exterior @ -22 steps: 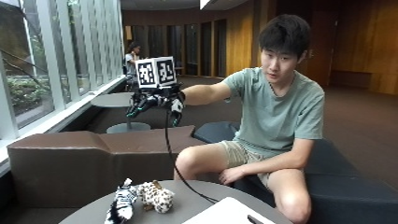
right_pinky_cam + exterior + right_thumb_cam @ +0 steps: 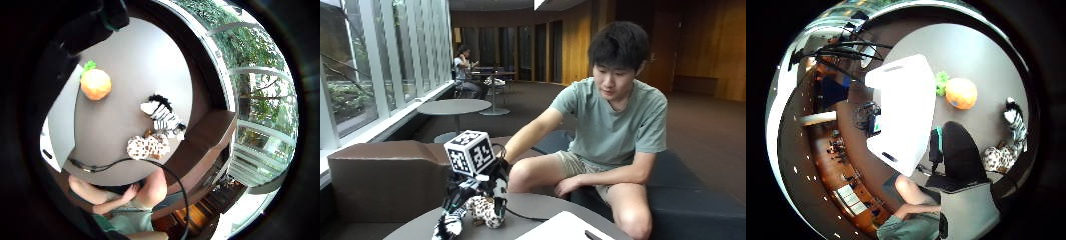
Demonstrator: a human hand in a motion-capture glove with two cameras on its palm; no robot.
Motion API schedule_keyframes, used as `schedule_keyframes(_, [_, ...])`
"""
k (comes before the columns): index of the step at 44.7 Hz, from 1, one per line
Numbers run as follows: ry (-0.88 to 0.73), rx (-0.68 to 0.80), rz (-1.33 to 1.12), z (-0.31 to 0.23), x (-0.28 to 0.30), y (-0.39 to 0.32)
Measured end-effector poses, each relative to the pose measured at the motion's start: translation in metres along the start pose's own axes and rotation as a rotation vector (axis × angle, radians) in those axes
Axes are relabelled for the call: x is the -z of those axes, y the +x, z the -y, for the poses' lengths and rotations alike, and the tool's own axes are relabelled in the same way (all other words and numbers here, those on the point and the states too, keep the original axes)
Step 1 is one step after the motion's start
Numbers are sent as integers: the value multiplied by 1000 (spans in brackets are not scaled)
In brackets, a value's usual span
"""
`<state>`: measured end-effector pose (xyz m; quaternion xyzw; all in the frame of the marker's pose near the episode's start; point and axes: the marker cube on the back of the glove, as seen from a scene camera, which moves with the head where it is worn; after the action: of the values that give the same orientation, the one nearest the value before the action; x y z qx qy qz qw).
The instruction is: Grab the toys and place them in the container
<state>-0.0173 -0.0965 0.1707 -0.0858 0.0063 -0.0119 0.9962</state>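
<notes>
Gloved right hand (image 2: 478,192) low over the round table (image 2: 539,212), just above the spotted toy (image 2: 483,209) and the zebra (image 2: 450,225), fingers pointing down and spread, nothing held as far as can be told. Seemingly poised for a first grab, the pair lying side by side near the table's edge by the brown bench (image 2: 386,175). Orange toy (image 2: 95,84) well apart from those two, out on the bare tabletop, nearer the white container (image 2: 901,110). Container empty from what shows, so all toys judged not yet put away. Bare hand resting on the knee. Grey matt tabletop; lounge with tall windows, greenery outside, wood-panelled walls, more round tables behind.
</notes>
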Motion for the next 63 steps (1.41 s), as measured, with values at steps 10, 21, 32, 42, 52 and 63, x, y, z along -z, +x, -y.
schedule_keyframes(10, [-71, 4, 7, 36, -70, 2])
schedule_keyframes(21, [-98, -24, -1, 54, -117, 8])
schedule_keyframes(32, [-64, -69, -25, 68, -146, 12])
schedule_keyframes(42, [-199, -56, 66, 61, -177, 26])
schedule_keyframes(52, [-172, -64, 96, 55, -188, 31])
schedule_keyframes(63, [-136, -96, 30, 51, -156, 21])
